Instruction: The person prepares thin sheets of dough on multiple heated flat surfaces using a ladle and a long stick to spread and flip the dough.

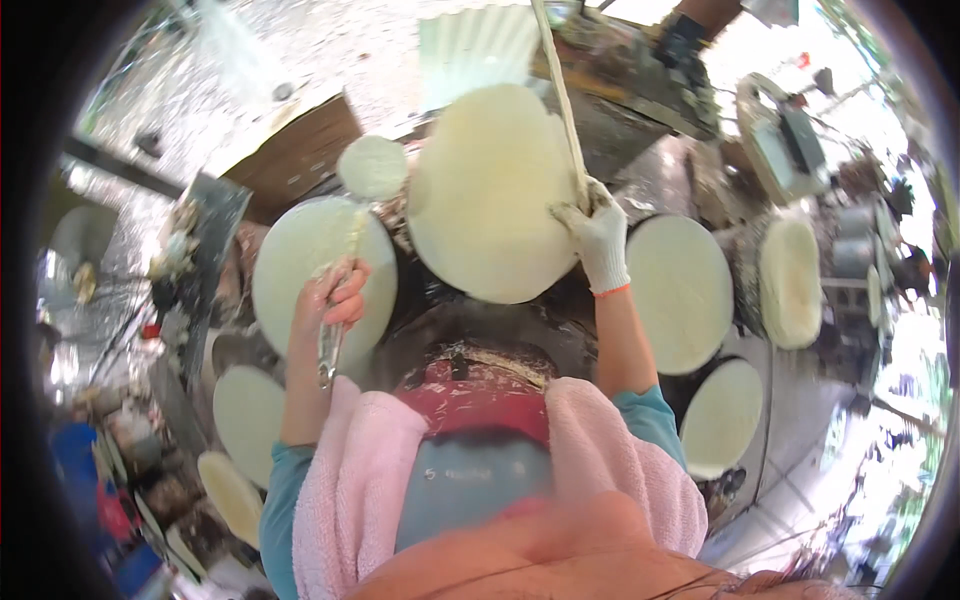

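Note:
My left hand (342,292) is closed round a utensil with a flat metal handle (329,350), whose end sticks out below my fist. Its working end is blurred over a round, pale cream surface (275,270) on the left, where a yellowish streak (357,228) shows. My right hand (600,235), in a white knit glove with an orange cuff edge, grips a long, thin, pale stick (563,100) that runs up to the top edge. Beside the glove, a large pale oval surface (490,200) fills the middle; whether the fingers touch its edge, I cannot tell.
A small pale disc (373,168) sits beyond the left round. Another round (680,295) is at my right, with further pale ovals (722,420) nearer me. A brown board (300,155) leans at the far left. A corrugated pale sheet (475,50) stands at the back.

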### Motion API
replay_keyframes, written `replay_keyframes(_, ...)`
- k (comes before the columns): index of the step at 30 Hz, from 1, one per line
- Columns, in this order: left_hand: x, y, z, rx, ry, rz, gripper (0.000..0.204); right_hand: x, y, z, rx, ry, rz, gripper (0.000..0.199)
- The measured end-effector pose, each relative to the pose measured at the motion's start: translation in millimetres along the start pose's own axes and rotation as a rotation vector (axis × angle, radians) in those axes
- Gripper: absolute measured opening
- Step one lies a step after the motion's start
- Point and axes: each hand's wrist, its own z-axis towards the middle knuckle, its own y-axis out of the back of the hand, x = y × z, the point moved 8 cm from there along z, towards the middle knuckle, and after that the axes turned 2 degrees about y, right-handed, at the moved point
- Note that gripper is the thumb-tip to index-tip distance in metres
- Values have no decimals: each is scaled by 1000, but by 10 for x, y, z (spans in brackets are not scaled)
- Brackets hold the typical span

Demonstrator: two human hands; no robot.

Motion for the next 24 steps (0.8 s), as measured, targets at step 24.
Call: replay_keyframes(24, 816, -1474, 1153, -22, 10, -85, 37, 2096, 4746, -12, -325, 176, -1841, 19)
